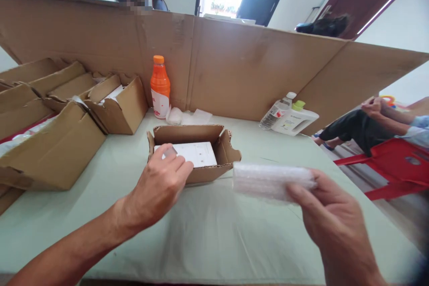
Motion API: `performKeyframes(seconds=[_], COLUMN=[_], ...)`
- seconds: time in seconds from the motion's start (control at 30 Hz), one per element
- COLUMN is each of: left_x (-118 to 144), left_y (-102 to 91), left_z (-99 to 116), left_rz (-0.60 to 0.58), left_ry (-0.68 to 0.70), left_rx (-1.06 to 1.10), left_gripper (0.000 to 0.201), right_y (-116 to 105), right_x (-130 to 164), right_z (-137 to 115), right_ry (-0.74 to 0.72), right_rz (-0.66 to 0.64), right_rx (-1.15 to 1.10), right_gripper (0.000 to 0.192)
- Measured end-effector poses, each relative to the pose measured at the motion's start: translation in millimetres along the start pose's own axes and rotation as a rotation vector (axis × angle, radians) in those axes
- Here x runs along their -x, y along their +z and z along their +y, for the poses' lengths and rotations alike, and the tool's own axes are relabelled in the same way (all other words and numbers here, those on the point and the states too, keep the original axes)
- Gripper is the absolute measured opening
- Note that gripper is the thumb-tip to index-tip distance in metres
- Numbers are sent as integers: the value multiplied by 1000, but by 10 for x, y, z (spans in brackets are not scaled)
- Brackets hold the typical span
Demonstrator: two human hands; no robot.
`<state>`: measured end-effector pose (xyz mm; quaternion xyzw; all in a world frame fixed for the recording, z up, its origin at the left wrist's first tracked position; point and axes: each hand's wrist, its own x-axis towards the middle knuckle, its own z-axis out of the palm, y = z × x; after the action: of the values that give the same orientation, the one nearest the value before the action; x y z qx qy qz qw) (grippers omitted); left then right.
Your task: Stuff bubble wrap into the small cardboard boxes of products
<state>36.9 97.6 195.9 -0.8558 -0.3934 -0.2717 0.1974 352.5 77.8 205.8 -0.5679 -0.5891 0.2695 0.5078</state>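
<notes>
A small open cardboard box (214, 172) sits in the middle of the pale green table (208, 232), with a flat white item (197, 153) inside. My left hand (159, 185) rests at the box's near left edge, fingertips pinching a small pale object against the white item. My right hand (330, 219) hovers to the right of the box and holds a folded piece of bubble wrap (271, 182) just above the table.
Several open cardboard boxes (60, 111) crowd the left side. An orange bottle (160, 87), a clear bottle (276, 111) and a white jug (295, 119) stand against a cardboard wall (234, 67). A person sits by a red chair (395, 165) at right.
</notes>
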Motion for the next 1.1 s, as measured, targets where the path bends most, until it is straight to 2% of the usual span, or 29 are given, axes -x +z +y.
performKeyframes(seconds=[0.07, 0.2, 0.3, 0.4, 0.5, 0.67, 0.8, 0.93, 1.0, 1.03, 1.1], left_x=[83, 172, 205, 229, 245, 252, 244, 229, 250, 279, 389], left_y=[-129, -210, -191, -169, -164, -176, -156, -144, -186, -222, -302], left_z=[143, 276, 284, 275, 278, 285, 271, 267, 267, 264, 246], left_rz=[-20, -21, 18, 31, 46, 54, 48, 53, 95, 141, 263], left_ry=[-1, 20, 9, 11, 19, 2, 18, -5, -15, -13, -8], left_rx=[25, 37, 50, 80, 97, 105, 102, 113, 181, 233, 328], left_gripper=[26, 23, 27, 31, 30, 30, 32, 32, 31, 31, 36], right_y=[90, 430, 643, 796, 941, 1091, 1134, 1142, 1057, 976, 743], right_x=[-147, -451, -611, -676, -697, -731, -745, -750, -740, -726, -673], right_z=[-202, -476, -593, -705, -800, -815, -762, -769, -799, -807, -774], right_ry=[-90, -280, -352, -287, -242, -339, -333, -348, -353, -356, -362], right_rz=[36, -48, -103, -331, -533, -799, -881, -884, -883, -846, -658], right_rx=[54, 258, 622, 1097, 1344, 1283, 1277, 1269, 1227, 1176, 1013], right_gripper=[34, 25, 21, 26, 25, 22, 24, 17, 18, 19, 23])
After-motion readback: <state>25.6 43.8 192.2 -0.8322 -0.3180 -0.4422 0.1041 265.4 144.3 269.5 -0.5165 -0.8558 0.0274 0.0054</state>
